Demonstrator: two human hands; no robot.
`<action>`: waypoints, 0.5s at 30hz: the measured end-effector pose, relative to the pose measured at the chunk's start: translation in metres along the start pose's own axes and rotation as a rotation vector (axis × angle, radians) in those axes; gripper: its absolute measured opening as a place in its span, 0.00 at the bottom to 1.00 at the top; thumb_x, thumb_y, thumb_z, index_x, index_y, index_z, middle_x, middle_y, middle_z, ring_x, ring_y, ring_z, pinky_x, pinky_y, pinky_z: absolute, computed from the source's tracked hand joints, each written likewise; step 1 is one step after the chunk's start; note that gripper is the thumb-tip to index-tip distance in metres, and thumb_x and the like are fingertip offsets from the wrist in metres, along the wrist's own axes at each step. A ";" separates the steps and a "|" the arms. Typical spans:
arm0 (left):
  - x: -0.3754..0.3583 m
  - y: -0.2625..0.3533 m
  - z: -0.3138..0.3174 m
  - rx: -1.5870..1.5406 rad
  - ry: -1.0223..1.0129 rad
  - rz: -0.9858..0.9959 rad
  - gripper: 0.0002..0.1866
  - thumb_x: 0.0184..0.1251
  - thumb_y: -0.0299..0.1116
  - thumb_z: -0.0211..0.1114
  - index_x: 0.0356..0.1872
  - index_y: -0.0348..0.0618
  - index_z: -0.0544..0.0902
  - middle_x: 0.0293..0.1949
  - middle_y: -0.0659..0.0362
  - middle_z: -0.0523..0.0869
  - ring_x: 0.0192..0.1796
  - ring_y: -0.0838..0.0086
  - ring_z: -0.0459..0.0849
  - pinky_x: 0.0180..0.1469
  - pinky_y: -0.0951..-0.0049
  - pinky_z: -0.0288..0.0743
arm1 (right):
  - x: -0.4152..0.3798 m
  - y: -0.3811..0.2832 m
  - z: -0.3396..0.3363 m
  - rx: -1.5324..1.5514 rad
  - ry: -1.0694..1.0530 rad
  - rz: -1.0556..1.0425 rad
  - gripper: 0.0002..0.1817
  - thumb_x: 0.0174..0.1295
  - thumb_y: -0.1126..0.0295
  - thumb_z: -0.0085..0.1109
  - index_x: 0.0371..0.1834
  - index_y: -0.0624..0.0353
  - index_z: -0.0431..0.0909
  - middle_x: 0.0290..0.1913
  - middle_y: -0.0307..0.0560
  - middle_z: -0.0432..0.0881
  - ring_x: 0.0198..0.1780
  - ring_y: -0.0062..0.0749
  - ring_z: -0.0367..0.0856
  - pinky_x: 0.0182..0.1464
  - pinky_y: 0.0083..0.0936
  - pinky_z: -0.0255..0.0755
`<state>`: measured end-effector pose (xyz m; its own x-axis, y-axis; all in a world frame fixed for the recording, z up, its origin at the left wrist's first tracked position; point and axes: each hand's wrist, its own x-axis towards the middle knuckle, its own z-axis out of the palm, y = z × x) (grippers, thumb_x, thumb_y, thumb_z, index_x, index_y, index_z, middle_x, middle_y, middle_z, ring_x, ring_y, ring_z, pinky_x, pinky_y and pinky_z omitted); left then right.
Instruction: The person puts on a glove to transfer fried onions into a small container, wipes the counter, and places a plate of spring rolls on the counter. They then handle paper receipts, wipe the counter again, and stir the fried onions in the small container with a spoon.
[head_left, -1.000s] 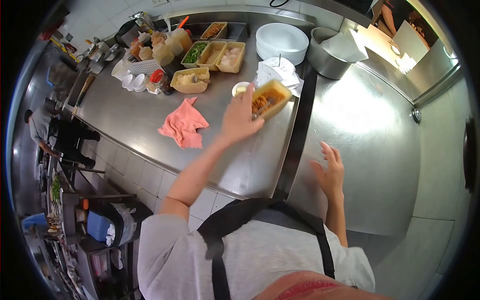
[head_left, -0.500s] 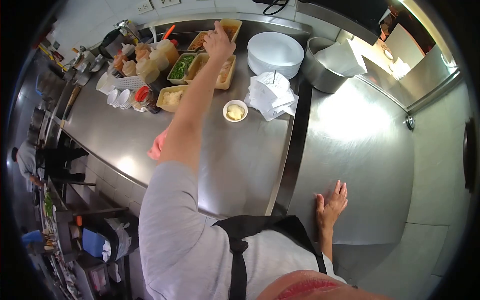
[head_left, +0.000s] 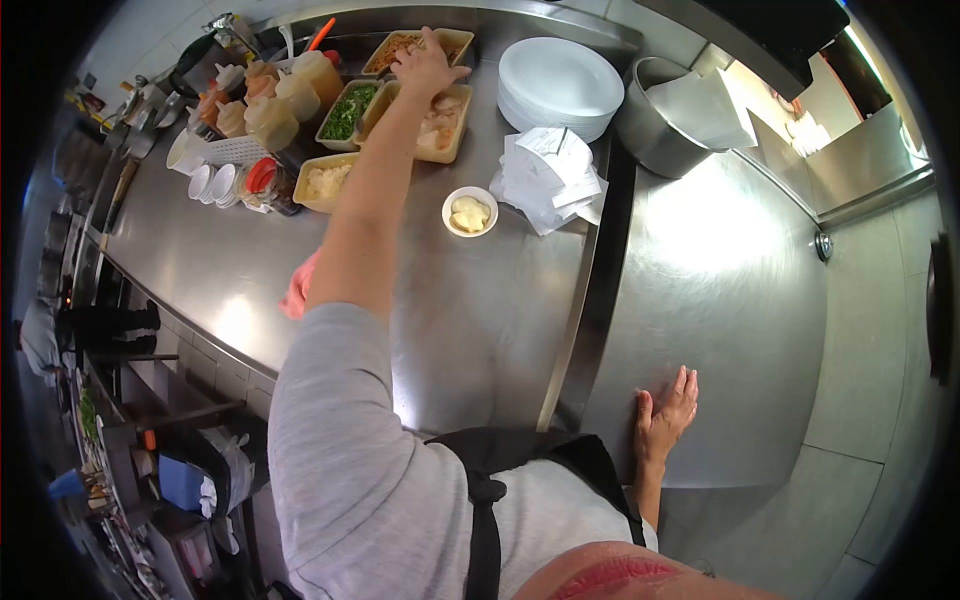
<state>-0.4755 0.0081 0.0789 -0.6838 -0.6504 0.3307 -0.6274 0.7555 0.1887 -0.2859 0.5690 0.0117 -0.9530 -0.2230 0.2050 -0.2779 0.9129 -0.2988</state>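
My left hand (head_left: 424,68) reaches over the food tubs at the back of the steel counter. Its fingers are spread, with the thumb out to the right, and I see nothing held in it. Under its fingertips are the back tubs of orange-brown food (head_left: 395,50). Just in front is a tub with pale, whitish-pink pieces (head_left: 440,125), partly covered by my forearm. Beside that stands a tub of chopped greens (head_left: 350,112). Over on the right-hand steel surface, my right hand (head_left: 667,415) lies flat with its fingers stretched out, holding nothing.
A small white bowl with a pale-yellow scoop (head_left: 470,213) sits mid-counter, near paper slips (head_left: 553,175) and stacked white plates (head_left: 558,85). A metal pot (head_left: 650,125) stands right. Squeeze bottles (head_left: 268,120) and a red-lidded jar (head_left: 268,180) stand left. My arm partly hides a pink cloth (head_left: 300,285).
My left hand has shifted slightly left over the back tubs, its fingers and thumb now spread wider. My right hand stays on the right surface. The view has shifted a little.
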 end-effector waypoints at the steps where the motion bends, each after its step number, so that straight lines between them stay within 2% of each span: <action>1: -0.004 -0.001 -0.007 0.046 -0.038 0.040 0.54 0.44 0.66 0.62 0.67 0.43 0.50 0.58 0.40 0.67 0.62 0.46 0.63 0.58 0.48 0.58 | 0.000 0.000 0.000 0.000 0.001 -0.006 0.39 0.59 0.43 0.47 0.67 0.55 0.54 0.68 0.56 0.52 0.69 0.50 0.50 0.65 0.51 0.42; 2: -0.002 -0.003 -0.009 0.046 -0.042 0.038 0.54 0.44 0.66 0.62 0.67 0.43 0.50 0.58 0.40 0.67 0.62 0.46 0.63 0.58 0.48 0.58 | 0.000 -0.001 0.000 -0.002 -0.003 -0.006 0.39 0.59 0.43 0.47 0.67 0.55 0.54 0.68 0.56 0.52 0.69 0.50 0.50 0.65 0.51 0.42; 4: 0.007 -0.007 -0.010 0.078 0.025 0.030 0.57 0.42 0.74 0.55 0.67 0.41 0.51 0.61 0.42 0.65 0.65 0.49 0.59 0.61 0.46 0.53 | 0.000 -0.001 0.000 -0.001 0.002 -0.002 0.38 0.59 0.43 0.47 0.67 0.55 0.54 0.68 0.56 0.53 0.69 0.50 0.49 0.65 0.51 0.42; 5: 0.017 -0.011 -0.009 0.074 0.021 0.034 0.57 0.42 0.74 0.55 0.67 0.41 0.51 0.61 0.42 0.65 0.65 0.49 0.59 0.61 0.46 0.53 | 0.000 -0.001 0.000 -0.006 0.002 0.003 0.38 0.59 0.43 0.47 0.67 0.55 0.54 0.68 0.56 0.53 0.69 0.50 0.49 0.65 0.51 0.42; 7: 0.040 -0.028 -0.008 -0.010 0.087 -0.140 0.57 0.43 0.76 0.50 0.67 0.40 0.51 0.62 0.42 0.64 0.65 0.51 0.60 0.62 0.45 0.50 | 0.000 0.000 -0.001 0.015 0.000 -0.009 0.39 0.59 0.43 0.48 0.67 0.56 0.54 0.68 0.55 0.53 0.69 0.50 0.49 0.65 0.51 0.42; 10: 0.055 -0.053 -0.010 -0.015 -0.012 -0.233 0.58 0.46 0.76 0.45 0.68 0.37 0.48 0.64 0.41 0.62 0.67 0.52 0.58 0.63 0.48 0.48 | 0.001 -0.001 0.000 -0.006 -0.009 0.004 0.39 0.59 0.43 0.47 0.67 0.56 0.53 0.68 0.55 0.53 0.69 0.50 0.49 0.66 0.51 0.41; 12: 0.063 -0.068 -0.005 -0.226 -0.227 -0.365 0.55 0.50 0.74 0.44 0.68 0.37 0.48 0.64 0.43 0.62 0.67 0.53 0.60 0.64 0.46 0.44 | 0.001 0.002 0.003 -0.019 -0.002 0.001 0.39 0.59 0.43 0.47 0.67 0.56 0.53 0.68 0.55 0.53 0.69 0.50 0.49 0.66 0.51 0.41; 15: 0.061 -0.073 -0.003 -0.190 -0.292 -0.336 0.54 0.51 0.73 0.42 0.68 0.35 0.47 0.64 0.45 0.62 0.67 0.54 0.59 0.65 0.43 0.41 | 0.001 -0.001 0.001 -0.025 -0.006 -0.008 0.40 0.59 0.42 0.45 0.67 0.57 0.53 0.68 0.56 0.54 0.69 0.50 0.50 0.66 0.50 0.41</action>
<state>-0.4706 -0.0865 0.0885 -0.5480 -0.8352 -0.0457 -0.7710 0.4832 0.4148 -0.2871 0.5672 0.0114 -0.9514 -0.2326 0.2021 -0.2828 0.9194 -0.2734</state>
